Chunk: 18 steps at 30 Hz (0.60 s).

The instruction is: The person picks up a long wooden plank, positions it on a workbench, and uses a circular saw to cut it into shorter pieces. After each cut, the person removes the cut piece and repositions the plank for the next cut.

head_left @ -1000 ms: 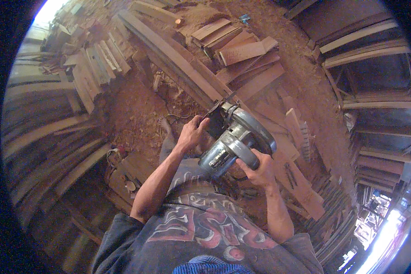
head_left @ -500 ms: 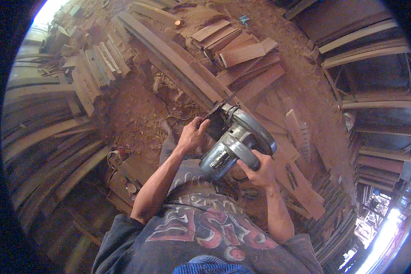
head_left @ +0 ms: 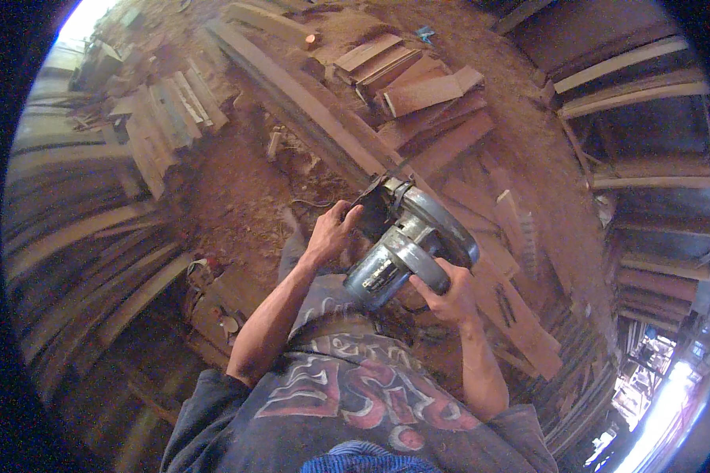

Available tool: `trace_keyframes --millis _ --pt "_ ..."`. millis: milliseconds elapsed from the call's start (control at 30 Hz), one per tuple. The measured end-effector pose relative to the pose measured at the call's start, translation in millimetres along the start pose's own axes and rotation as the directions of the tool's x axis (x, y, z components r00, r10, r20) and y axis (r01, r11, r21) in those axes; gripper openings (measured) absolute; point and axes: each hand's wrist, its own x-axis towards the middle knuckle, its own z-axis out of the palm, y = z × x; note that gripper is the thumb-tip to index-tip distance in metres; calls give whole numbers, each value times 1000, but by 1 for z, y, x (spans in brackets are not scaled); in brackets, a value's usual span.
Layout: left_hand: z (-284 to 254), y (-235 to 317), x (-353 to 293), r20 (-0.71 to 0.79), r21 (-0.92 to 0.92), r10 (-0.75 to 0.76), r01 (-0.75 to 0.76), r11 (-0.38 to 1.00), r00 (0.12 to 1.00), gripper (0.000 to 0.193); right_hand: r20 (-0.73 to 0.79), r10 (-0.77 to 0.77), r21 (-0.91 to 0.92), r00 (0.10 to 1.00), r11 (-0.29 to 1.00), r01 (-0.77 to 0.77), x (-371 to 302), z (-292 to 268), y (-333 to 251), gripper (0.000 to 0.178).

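A grey, worn circular saw [head_left: 375, 272] rests at the near end of a long wooden beam [head_left: 308, 98], in front of my body. My right hand [head_left: 448, 298] is wrapped round its rear handle. On the saw's left side my left hand [head_left: 333, 232] has its fingers closed at the edge of the dark base plate [head_left: 371, 206]; part of those fingers is hidden behind the plate. The blade cannot be seen under the rounded guard [head_left: 442, 221].
Stacked short boards [head_left: 422, 91] lie right of the beam, with more planks [head_left: 521, 307] beside the saw. Other boards [head_left: 162, 118] lie at the far left. Long timbers [head_left: 134, 276] line the left side, and loaded racks [head_left: 647, 181] the right. Sawdust covers the ground [head_left: 229, 173].
The view has shifted very slightly. Both hands keep the same hold on the circular saw, which stays in almost the same place on the beam.
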Motion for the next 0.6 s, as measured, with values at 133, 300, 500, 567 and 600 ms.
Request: trace_keyframes --millis 133,300,500,567,600 --pt "1 -2 -1 0 -17 -12 12 1000 1000 56 15 35 -8 999 999 -35 0 -1 -7 24" --pt "2 -2 -1 -27 22 10 -9 1000 1000 55 35 65 12 997 998 -66 0 -5 -13 24" --pt "-1 3 -2 -8 14 5 -5 1000 1000 55 32 67 -38 997 997 -66 0 -5 -11 24" --pt "-1 4 -3 -5 16 -3 3 1000 1000 54 44 96 -64 994 994 -93 0 -5 -11 24" --pt "-1 5 -3 -4 15 -3 3 1000 1000 54 36 75 -37 997 997 -74 0 -5 -10 24"
